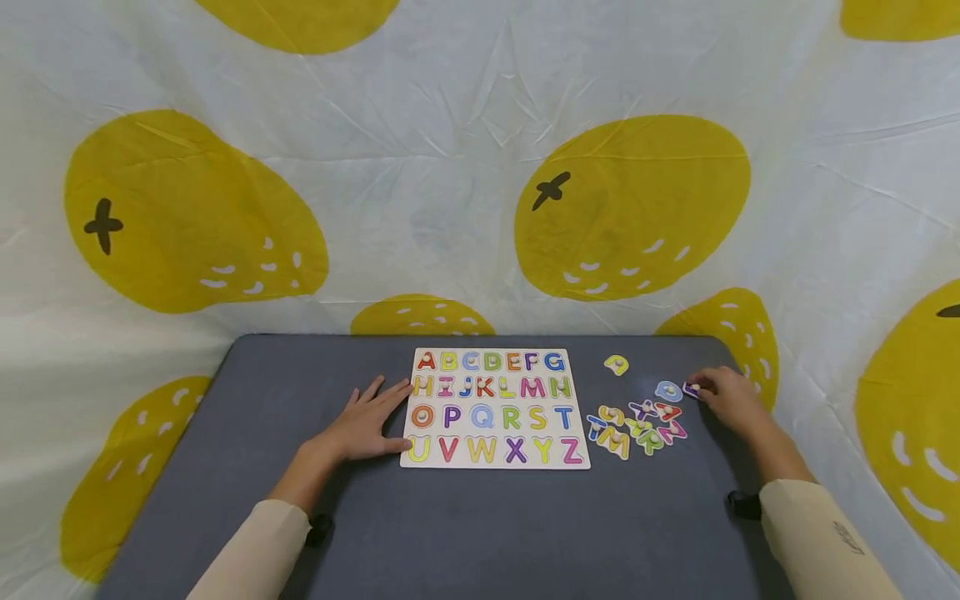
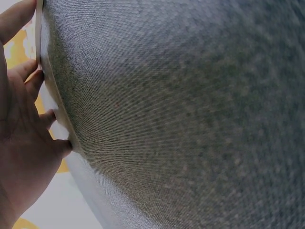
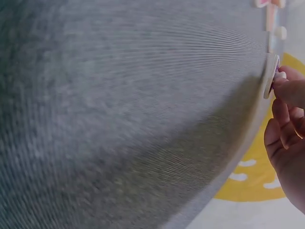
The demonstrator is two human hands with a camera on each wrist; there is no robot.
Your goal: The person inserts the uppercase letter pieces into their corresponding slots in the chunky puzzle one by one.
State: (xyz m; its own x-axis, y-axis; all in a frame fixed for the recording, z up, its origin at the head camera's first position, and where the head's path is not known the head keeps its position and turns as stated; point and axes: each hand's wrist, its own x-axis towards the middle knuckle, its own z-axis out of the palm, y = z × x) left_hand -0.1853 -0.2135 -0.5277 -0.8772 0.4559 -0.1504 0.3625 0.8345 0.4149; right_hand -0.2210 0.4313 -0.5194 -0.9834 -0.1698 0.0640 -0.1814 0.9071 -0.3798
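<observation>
A white alphabet puzzle board (image 1: 491,425) lies on the dark table, showing rows of coloured letters. My left hand (image 1: 363,425) rests at its left edge, fingers spread, with thumb and fingertips touching the border; in the left wrist view the fingers (image 2: 28,76) reach the board's edge. At the right, my right hand (image 1: 727,402) pinches a purple letter puzzle piece (image 1: 692,389) between thumb and fingers. The right wrist view shows this piece (image 3: 271,78) edge-on, held by its white knob, tilted near the tabletop. Which letter it is, I cannot tell.
Several loose letter pieces (image 1: 639,427) lie in a cluster right of the board. A blue letter piece (image 1: 669,391) sits just left of my right hand, and a yellow one (image 1: 617,364) lies farther back. Behind the table (image 1: 480,533) hangs a white cloth (image 1: 420,217) with yellow fruit prints.
</observation>
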